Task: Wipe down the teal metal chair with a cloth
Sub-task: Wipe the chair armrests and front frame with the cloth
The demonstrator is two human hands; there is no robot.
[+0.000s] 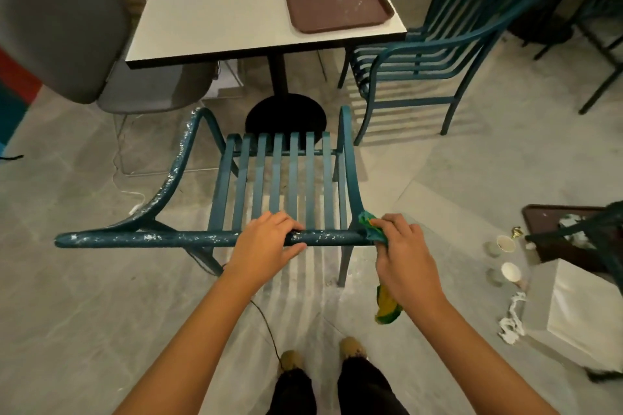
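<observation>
The left hand (266, 239) grips the chair's top rail (151, 239) while the right hand (401, 246) presses the cloth (372, 229) on its right end, so wiping leftward seems next.

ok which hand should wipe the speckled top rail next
Right hand: it holds the cloth against the top rail at its right end. The left hand only grips the rail bare.

left of rail (135, 239) — bare floor | right — cups (504, 243), box (580, 310) crowd in
</observation>
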